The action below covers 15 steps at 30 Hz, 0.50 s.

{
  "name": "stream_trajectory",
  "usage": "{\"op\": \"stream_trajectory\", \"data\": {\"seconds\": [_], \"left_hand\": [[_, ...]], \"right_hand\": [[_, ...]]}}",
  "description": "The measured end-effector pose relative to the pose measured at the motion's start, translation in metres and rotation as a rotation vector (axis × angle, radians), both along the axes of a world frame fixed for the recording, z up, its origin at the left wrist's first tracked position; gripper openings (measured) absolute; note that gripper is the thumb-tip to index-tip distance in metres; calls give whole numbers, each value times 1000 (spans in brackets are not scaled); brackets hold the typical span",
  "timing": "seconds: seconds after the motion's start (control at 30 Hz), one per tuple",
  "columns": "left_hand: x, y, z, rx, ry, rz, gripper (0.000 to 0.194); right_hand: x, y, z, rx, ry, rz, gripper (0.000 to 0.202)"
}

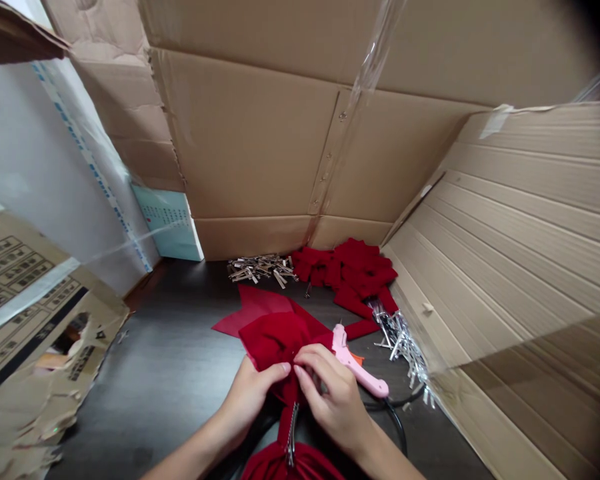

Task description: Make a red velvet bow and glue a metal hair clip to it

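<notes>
A dark red fabric bow (275, 333) with pointed tails is held low in the middle of the view. My left hand (253, 393) grips it from the left, its thumb pressed on the gathered centre. My right hand (333, 390) pinches the cloth at that same centre, fingertips close to my left thumb. From there a narrow red strip runs down toward me, with a silver metal clip (292, 433) lying along it. More gathered red fabric (305, 465) shows at the bottom edge. A pink glue gun (357, 370) lies just right of my right hand.
Behind the bow, metal clips (260, 268) lie heaped beside piled red fabric pieces (363, 267). Silver strips (403, 343) are scattered at the right. A black cord (397, 423) curves near my right wrist. Cardboard walls (260, 140) enclose the dark table (180, 347); a printed box (35, 320) stands left.
</notes>
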State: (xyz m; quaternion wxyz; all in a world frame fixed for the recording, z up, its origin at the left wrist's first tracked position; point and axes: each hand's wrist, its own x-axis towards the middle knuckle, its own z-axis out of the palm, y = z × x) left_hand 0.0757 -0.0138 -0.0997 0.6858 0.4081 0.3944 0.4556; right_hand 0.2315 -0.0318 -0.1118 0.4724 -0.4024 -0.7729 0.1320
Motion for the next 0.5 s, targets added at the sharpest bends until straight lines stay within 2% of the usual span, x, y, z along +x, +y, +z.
{"op": "stream_trajectory", "data": {"seconds": [0.27, 0.5], "left_hand": [[0, -1, -1, 57, 24, -33, 39], [-1, -1, 3, -4, -30, -30, 39]], "right_hand": [[-1, 1, -6, 41, 19, -94, 21], [2, 1, -2, 55, 12, -20, 27]]}}
